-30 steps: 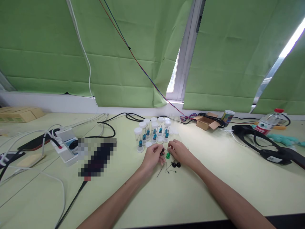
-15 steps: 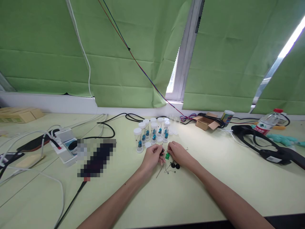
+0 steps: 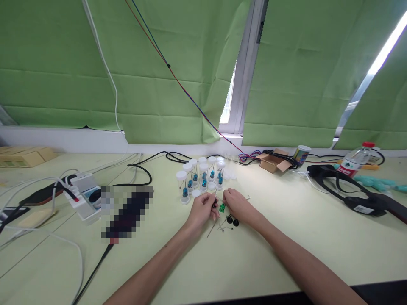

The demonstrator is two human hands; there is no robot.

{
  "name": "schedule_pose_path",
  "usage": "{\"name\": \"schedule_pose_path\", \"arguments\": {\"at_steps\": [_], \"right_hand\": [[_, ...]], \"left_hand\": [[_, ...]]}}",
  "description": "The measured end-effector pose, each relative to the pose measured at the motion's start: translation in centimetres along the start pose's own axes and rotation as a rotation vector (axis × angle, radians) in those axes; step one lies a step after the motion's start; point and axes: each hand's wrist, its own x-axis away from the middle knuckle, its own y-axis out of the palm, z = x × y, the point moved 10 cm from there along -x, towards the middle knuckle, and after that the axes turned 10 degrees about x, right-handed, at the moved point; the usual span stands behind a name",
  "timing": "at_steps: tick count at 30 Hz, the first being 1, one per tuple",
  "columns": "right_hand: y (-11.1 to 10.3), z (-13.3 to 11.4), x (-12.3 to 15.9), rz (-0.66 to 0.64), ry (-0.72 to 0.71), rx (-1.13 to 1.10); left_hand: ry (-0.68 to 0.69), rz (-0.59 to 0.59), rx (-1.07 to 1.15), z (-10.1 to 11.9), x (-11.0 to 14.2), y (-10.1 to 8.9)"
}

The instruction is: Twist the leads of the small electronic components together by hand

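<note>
My left hand (image 3: 202, 208) is closed in a pinch on a small black part (image 3: 214, 203), with a thin metal rod sticking up from it. Close to its right, my right hand (image 3: 235, 202) has its fingers curled together; whatever they grip is hidden. A small green plastic piece (image 3: 222, 208) sits between the two hands by the right fingertips. On the table below them lie black round pieces (image 3: 232, 221) and thin bent wires (image 3: 221, 229). Just beyond the hands stand several clear tubes (image 3: 204, 176) with white caps, blue pieces and thin wires inside.
A small open cardboard box (image 3: 269, 163) and a printed can (image 3: 301, 156) are at the back. To the right lie a black headset-like frame (image 3: 359, 202) and a red-capped bottle (image 3: 353, 161). A white power strip (image 3: 83, 203) with cables is at left.
The whole view has shifted slightly. Both hands keep nearly the same pose over the small parts, and nothing is visibly taken up or let go.
</note>
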Motion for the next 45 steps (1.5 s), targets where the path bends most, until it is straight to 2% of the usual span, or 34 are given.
{"name": "schedule_pose_path", "arguments": {"at_steps": [6,12,16,20,33,45], "right_hand": [[-0.4,-0.1,0.1,0.054,-0.001,-0.015],[-1.7,0.7,0.3,0.179,0.066,-0.273],[-2.9,0.6,0.3,0.298,0.024,-0.465],[-3.6,0.4,0.5,0.347,0.003,-0.582],[-4.2,-1.1,0.8,0.321,-0.091,-0.768],[-3.6,-2.0,0.8,0.217,-0.136,-0.825]], "left_hand": [[0.006,0.005,0.002,0.2,0.0,0.0],[0.025,0.027,-0.014,0.5,-0.2,-0.4],[0.037,0.038,-0.027,0.6,-0.3,-0.6],[0.047,0.045,-0.037,0.7,-0.2,-0.6],[0.138,0.046,-0.045,1.7,-0.7,-1.1],[0.234,0.103,-0.029,2.6,-0.9,-1.9]]}}
